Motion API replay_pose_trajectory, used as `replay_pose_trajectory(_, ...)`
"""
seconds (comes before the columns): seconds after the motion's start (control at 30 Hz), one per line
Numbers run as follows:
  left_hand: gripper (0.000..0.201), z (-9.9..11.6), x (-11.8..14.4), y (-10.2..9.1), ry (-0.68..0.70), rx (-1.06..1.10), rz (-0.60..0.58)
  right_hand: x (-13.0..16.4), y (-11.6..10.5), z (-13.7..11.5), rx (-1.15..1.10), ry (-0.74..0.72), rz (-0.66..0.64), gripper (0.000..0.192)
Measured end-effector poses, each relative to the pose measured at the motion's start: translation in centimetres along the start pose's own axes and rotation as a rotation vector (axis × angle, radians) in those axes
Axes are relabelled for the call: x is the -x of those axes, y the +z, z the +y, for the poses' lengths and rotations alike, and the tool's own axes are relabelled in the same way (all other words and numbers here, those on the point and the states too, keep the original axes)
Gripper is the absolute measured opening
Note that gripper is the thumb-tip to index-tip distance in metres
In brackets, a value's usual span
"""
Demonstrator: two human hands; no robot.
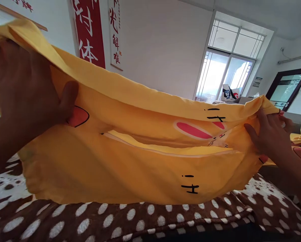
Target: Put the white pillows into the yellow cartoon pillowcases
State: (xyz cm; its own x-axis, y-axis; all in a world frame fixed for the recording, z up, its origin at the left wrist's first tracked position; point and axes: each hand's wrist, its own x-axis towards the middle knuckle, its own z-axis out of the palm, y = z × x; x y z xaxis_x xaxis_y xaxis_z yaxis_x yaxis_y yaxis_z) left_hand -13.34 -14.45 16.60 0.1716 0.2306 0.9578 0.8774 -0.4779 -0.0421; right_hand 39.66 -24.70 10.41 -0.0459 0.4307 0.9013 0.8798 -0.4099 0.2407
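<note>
Fingers [19, 77] of the left hand [27, 90] curl over the upper left corner of a yellow cotton pillowcase printed with pink rabbit ears and black marks [140, 158], the thumb pressed flat on its front face. At the opposite end, the right hand [268, 134] pinches the upper right corner, fingers closed on the bunched cloth. Between both hands the pillowcase hangs stretched wide in the air, its top edge sagging in the middle, its lower edge just above a brown fleece blanket with white spots [140, 218]. Behind it are a white wall with a red banner bearing white characters [88, 30] and a bright window [223, 74].
</note>
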Motion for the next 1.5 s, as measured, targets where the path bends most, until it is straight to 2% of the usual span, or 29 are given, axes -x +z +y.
replay_pose_trajectory(0.1,0.077,-0.8,0.5,0.6,0.081,-0.181,0.000,0.0,0.5,0.0,0.009,-0.018,0.019,0.065)
replay_pose_trajectory(0.17,0.071,-0.8,0.6,0.7,0.093,-0.203,0.001,0.0,0.8,-0.1,0.004,-0.028,0.020,0.063)
replay_pose_trajectory(0.37,0.059,-0.2,0.1,0.6,0.028,-0.246,-0.007,0.2,1.7,0.2,0.017,-0.009,-0.021,0.058)
replay_pose_trajectory(0.5,0.061,0.1,-0.2,0.9,0.018,-0.253,0.010,0.6,3.0,0.7,0.042,0.046,-0.025,0.058)
replay_pose_trajectory(0.67,0.057,-1.3,0.0,3.7,0.096,-0.234,0.008,1.1,5.5,0.3,0.018,0.045,-0.048,0.061)
replay_pose_trajectory(0.8,0.062,-3.3,1.2,7.1,0.247,-0.249,-0.106,2.5,8.8,-1.4,-0.015,-0.036,-0.133,0.063)
replay_pose_trajectory(0.97,0.076,-4.8,3.3,10.2,0.364,-0.331,-0.189,4.6,12.8,-2.9,-0.043,-0.109,-0.140,0.059)
replay_pose_trajectory(1.13,0.073,-4.8,4.1,11.3,0.385,-0.303,-0.214,5.2,14.5,-3.4,-0.069,-0.132,-0.172,0.060)
replay_pose_trajectory(1.33,0.073,-4.1,4.1,11.6,0.352,-0.284,-0.216,5.8,14.9,-3.1,-0.069,-0.121,-0.210,0.059)
replay_pose_trajectory(1.5,0.072,-4.8,4.5,11.9,0.296,-0.271,-0.278,5.9,15.1,-3.1,-0.068,-0.111,-0.253,0.058)
